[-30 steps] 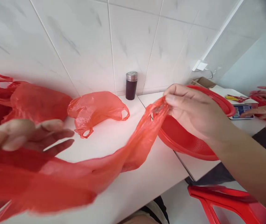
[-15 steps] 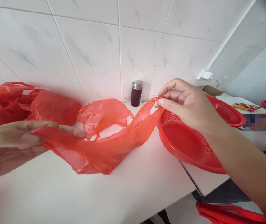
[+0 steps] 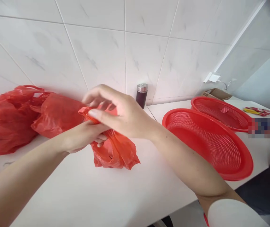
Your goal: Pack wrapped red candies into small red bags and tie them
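Both my hands meet over the white table [image 3: 83,195] at a red plastic bag [image 3: 116,151]. My right hand [image 3: 118,110] is on top, its fingers curled and pinching the bag's upper edge. Beneath it my left hand [image 3: 83,137] is closed around the bunched bag, with most of its fingers hidden behind the right hand and the plastic. The bag hangs crumpled below the hands, its lower end resting on the table.
A heap of red plastic bags [image 3: 19,116] lies at the left against the tiled wall. A dark flask with a metal cap [image 3: 141,95] stands at the wall. Two red mesh baskets [image 3: 210,142] [image 3: 221,113] and a cardboard box [image 3: 216,93] sit at the right.
The bag was stretched wide between my hands. My right hand has swung left to meet my left hand, and the bag is now gathered into a bunch between them.
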A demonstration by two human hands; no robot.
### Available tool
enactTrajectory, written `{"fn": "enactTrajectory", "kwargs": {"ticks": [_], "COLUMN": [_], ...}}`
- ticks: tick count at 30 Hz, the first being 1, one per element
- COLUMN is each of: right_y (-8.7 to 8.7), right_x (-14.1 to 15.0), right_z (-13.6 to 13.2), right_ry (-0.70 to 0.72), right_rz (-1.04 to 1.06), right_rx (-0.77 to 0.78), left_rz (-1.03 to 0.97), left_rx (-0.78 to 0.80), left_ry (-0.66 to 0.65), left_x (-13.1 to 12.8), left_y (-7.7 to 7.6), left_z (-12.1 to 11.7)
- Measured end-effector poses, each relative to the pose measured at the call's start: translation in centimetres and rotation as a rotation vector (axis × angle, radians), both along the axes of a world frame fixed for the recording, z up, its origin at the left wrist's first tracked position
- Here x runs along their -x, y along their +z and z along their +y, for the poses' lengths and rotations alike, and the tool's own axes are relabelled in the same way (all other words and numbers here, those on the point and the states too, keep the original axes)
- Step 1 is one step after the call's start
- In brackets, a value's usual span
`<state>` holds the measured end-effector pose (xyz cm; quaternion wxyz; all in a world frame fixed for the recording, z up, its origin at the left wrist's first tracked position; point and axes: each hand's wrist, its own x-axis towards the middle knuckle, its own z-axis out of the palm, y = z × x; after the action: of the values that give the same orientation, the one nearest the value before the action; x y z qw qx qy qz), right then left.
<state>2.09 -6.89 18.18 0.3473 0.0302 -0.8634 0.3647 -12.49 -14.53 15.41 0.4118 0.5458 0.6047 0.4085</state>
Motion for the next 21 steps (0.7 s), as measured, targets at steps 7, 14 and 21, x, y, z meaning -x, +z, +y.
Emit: {"fn": "enactTrajectory", "kwargs": {"ticks": [7, 14, 21], "right_y": [-5.5, -3.6, -7.9], "right_x": [-0.8, -3.5, -1.2], "right_z": [2.7, -1.8, 1.0], "right_ry": [-0.063, 0.035, -0.109], "right_rz": [-0.125, 0.026, -0.064], "right_rx": [0.256, 0.124, 0.492], "left_rz": [-0.228, -0.187, 0.295], "left_rx": [0.193, 0.092, -0.018], "left_ry": [-0.062, -0.207, -0.205], "left_x": [1.4, 1.9, 1.1], "left_y": [-0.6, -0.6, -1.6], "left_z": [-0.6, -0.4, -0.7]}}
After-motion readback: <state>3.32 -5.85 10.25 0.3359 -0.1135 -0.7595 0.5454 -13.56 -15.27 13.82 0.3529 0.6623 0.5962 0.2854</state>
